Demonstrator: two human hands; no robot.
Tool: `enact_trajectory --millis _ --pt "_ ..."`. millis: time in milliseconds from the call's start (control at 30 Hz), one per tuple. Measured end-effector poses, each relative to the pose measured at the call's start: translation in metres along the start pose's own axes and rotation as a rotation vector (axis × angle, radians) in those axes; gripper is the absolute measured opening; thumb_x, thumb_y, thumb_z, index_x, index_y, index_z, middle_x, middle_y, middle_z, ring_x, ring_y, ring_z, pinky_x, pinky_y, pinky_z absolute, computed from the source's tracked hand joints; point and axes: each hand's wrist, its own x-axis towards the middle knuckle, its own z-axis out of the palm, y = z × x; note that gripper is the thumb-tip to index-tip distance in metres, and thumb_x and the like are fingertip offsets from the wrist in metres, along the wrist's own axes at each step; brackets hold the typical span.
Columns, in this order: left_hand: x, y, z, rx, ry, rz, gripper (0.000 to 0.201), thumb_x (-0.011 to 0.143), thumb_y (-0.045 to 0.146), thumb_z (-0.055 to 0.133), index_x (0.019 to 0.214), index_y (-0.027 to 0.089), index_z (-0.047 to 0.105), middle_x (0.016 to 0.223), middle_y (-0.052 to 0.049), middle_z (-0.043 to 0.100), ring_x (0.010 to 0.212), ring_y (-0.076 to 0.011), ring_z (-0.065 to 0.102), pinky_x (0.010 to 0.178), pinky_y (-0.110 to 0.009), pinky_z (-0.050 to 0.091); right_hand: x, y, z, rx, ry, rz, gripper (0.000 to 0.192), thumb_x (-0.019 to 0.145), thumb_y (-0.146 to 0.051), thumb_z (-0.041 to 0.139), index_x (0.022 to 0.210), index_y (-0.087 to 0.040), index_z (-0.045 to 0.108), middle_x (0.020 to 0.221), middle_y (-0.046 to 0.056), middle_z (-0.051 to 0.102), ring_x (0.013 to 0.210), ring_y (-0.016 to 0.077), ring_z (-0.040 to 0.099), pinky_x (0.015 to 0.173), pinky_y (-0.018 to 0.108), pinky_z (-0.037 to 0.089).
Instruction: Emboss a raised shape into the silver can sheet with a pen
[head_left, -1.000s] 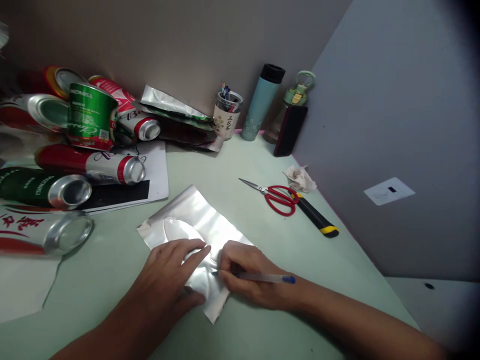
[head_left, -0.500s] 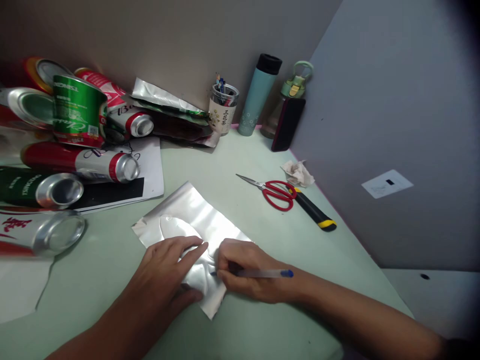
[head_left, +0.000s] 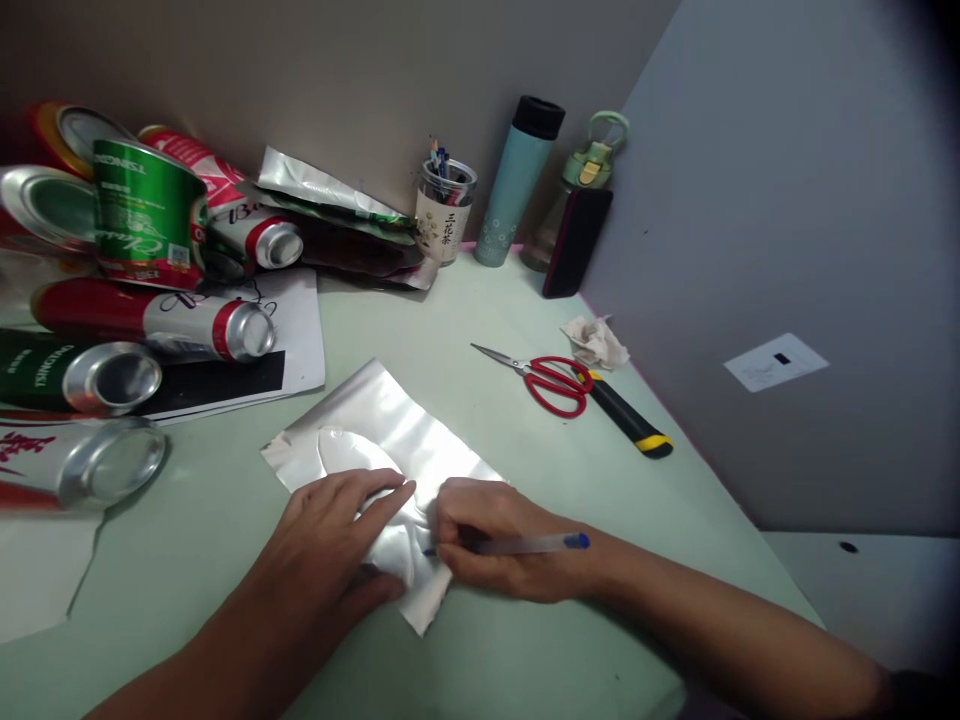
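Lying flat on the counter (head_left: 525, 330), the foil (head_left: 390, 425) is being pinned under the spread left hand (head_left: 330, 545), while a pen (head_left: 525, 544) is being pinched in the right hand (head_left: 495, 535), tip touching foil.

Upper left of the frame: about seven cans (head_left: 150, 215). Centre: one foil sheet (head_left: 390, 425), one pen (head_left: 525, 544). Right of centre: one pair of scissors (head_left: 551, 380), one knife (head_left: 626, 425). Top centre: two bottles (head_left: 517, 185), one pen cup (head_left: 442, 215).

Pale green desk (head_left: 225, 520) in a corner of grey walls (head_left: 750, 200)
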Motion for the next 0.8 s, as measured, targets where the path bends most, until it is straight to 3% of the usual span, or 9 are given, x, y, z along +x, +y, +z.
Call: enact_trajectory --millis 200,400,667,800 --pt "0.0 0.0 -0.001 -0.006 -0.004 0.002 0.076 0.081 0.023 0.075 0.145 0.037 0.036 0.143 -0.001 0.052 0.129 -0.0284 0.047 0.101 -0.046 0.038 -0.001 -0.002 0.0 0.057 0.017 0.021 0.024 0.085 -0.012 0.056 0.071 -0.021 0.039 0.071 -0.003 0.045 0.066 0.0123 0.043 0.061 0.025 0.034" --pt "0.0 -0.001 0.0 -0.004 0.015 0.021 0.077 0.081 0.022 0.074 0.146 0.038 0.035 0.143 -0.001 0.053 0.129 -0.0281 0.047 0.101 -0.045 0.038 -0.001 -0.005 0.004 0.161 0.118 0.191 0.018 0.085 -0.016 0.058 0.072 -0.02 0.047 0.073 -0.003 0.048 0.064 0.0116 0.041 0.059 0.025 0.033" --pt "-0.001 0.001 0.002 0.001 0.001 -0.008 0.08 0.078 0.019 0.075 0.145 0.038 0.036 0.143 -0.002 0.053 0.13 -0.0294 0.047 0.102 -0.047 0.039 0.0 0.001 0.014 0.107 0.249 0.137 0.014 0.084 -0.019 0.056 0.073 -0.02 0.047 0.068 -0.004 0.046 0.061 0.0109 0.04 0.058 0.024 0.032" --pt "-0.002 0.001 0.001 -0.006 -0.001 -0.007 0.079 0.079 0.02 0.075 0.145 0.038 0.036 0.143 -0.002 0.053 0.13 -0.0295 0.048 0.102 -0.047 0.039 0.0 0.005 0.016 0.045 0.254 0.12 0.012 0.082 -0.017 0.056 0.074 -0.02 0.048 0.069 -0.005 0.047 0.062 0.0109 0.041 0.06 0.024 0.033"
